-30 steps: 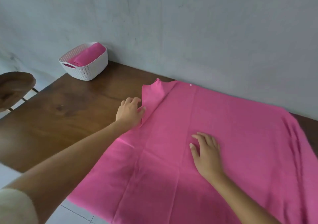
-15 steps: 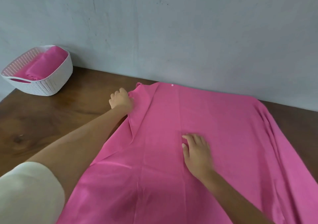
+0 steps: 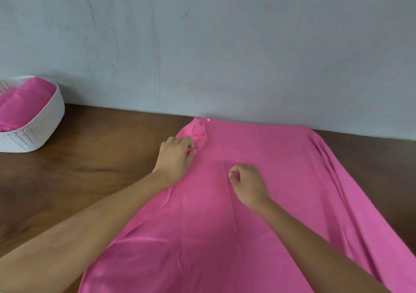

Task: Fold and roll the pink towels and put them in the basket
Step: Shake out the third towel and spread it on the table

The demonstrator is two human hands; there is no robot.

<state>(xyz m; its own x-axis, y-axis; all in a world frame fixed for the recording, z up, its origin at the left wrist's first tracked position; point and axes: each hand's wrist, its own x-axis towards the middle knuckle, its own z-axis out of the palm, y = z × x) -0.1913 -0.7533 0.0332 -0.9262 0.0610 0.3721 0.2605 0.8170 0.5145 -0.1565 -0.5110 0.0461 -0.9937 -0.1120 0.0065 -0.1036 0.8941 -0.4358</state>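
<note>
No legible text, label, brand, number or sign. A small white mark on the pink towel, near the far edge of the tabletop, is too small to read.

Plain domestic room, most likely a home.
A dark wooden table stands against a scuffed grey painted wall, bearing a white woven basket and a spread pink towel.

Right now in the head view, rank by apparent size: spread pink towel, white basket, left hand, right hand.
1. spread pink towel
2. white basket, partly cut off by the frame
3. left hand and right hand look alike; no ranking
</note>
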